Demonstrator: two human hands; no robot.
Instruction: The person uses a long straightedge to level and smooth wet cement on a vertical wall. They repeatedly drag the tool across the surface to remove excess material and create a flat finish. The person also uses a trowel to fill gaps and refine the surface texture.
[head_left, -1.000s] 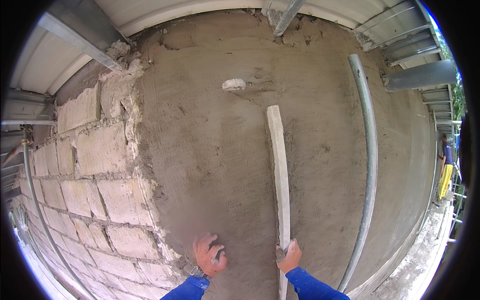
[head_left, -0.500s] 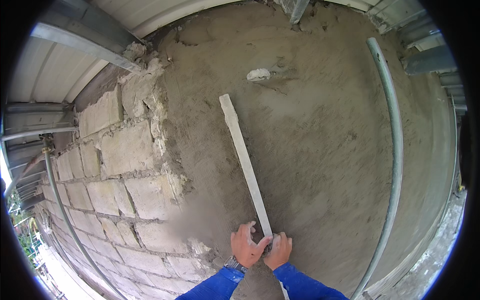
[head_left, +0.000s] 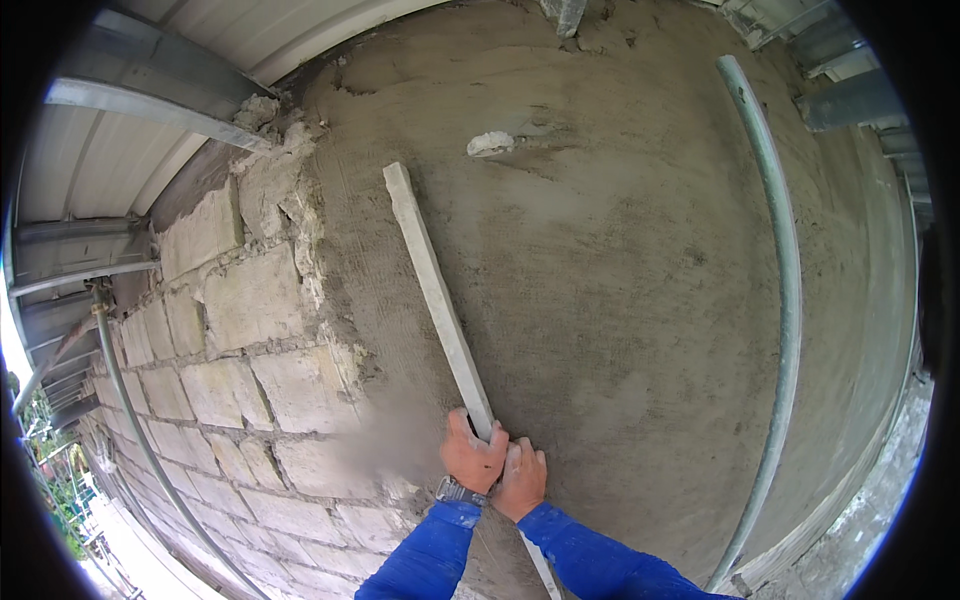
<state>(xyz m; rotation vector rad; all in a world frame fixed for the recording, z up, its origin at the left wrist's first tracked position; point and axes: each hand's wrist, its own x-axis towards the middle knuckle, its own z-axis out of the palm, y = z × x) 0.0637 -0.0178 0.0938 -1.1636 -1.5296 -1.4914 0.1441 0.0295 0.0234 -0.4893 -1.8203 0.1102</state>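
Wall (head_left: 620,300): grey wet render; bare blocks (head_left: 230,370) at left, pipe (head_left: 785,300) at right. Straightedge (head_left: 435,290) lies flat on render, tilted up-left, likely to level it. Left hand (head_left: 473,455) and right hand (head_left: 520,482), side by side, each grip closed round its lower end.

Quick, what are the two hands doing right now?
Left hand: closed around the long straightedge, which lies against the plastered wall.
Right hand: closed on the same straightedge, just below the left.
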